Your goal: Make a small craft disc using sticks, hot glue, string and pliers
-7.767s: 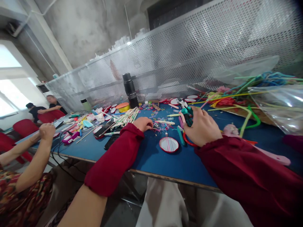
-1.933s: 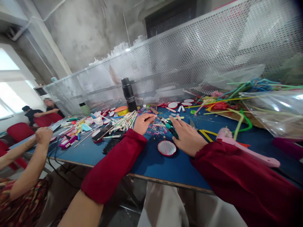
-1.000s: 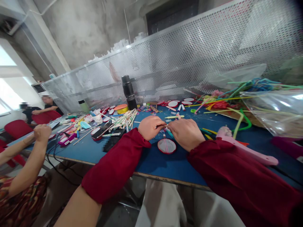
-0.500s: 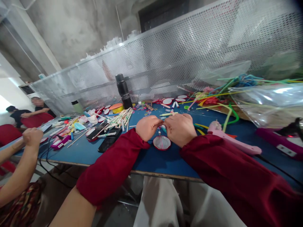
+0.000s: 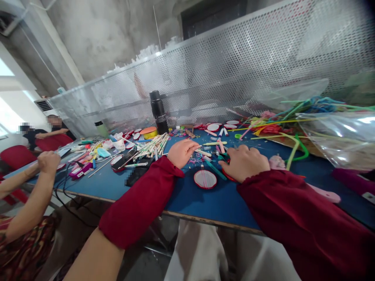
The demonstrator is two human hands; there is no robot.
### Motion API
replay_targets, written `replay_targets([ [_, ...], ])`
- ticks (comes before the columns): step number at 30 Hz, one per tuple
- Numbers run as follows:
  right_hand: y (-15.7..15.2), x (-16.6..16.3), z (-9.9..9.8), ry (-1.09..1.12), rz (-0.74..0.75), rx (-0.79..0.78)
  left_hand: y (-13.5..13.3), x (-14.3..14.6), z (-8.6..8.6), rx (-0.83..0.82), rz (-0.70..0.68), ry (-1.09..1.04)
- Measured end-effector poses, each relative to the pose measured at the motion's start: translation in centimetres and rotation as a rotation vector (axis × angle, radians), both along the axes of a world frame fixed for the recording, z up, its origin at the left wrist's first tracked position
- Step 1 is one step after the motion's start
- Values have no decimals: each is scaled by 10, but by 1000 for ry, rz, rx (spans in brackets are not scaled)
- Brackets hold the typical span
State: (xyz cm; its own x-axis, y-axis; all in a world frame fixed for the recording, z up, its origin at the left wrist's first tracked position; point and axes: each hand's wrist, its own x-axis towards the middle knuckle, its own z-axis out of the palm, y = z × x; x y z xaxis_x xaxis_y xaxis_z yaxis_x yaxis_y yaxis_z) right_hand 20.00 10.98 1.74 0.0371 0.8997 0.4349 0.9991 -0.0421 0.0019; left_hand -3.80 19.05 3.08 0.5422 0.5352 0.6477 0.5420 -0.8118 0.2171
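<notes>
My left hand (image 5: 182, 153) is closed above the table, thumb and fingers pinched together. What they hold, if anything, is too small to make out. Just beyond its fingertips lie small coloured loops (image 5: 197, 159) and short sticks. To the right, my right hand (image 5: 249, 162) is low over the table with thumb and fingers apart. Partly under it is a small tool with a metal tip and dark green part (image 5: 224, 156); something red shows beneath the palm. A teal pen-like stick (image 5: 216, 170) lies beside the thumb. Between my hands and nearer me rests a round red-rimmed white disc (image 5: 205, 179) with pinkish strands across it.
A pink glue gun (image 5: 325, 193) lies right of my sleeve. Behind stand a black flask (image 5: 158, 112) and a perforated metal screen (image 5: 211, 74). Bundled paper sticks (image 5: 150, 147) and a phone (image 5: 129, 159) are leftward. A co-worker's hand (image 5: 49, 164) is at far left.
My hands have come apart: the right has moved to the right and opened, while the left stays pinched. The small loops and the green-and-metal tool now show between them. The view has shifted slightly.
</notes>
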Motion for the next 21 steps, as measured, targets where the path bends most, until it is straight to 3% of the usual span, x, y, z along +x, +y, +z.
replay_targets([
  [6,-5,-7,-7,48,-68,15,3,0,-3,-33,-32,-89],
  [15,-13,-9,19,34,-118,-279,0,1,-3,-83,-51,-153],
  [21,-8,-5,25,9,-62,-325,2,0,-8,-195,-47,-225],
])
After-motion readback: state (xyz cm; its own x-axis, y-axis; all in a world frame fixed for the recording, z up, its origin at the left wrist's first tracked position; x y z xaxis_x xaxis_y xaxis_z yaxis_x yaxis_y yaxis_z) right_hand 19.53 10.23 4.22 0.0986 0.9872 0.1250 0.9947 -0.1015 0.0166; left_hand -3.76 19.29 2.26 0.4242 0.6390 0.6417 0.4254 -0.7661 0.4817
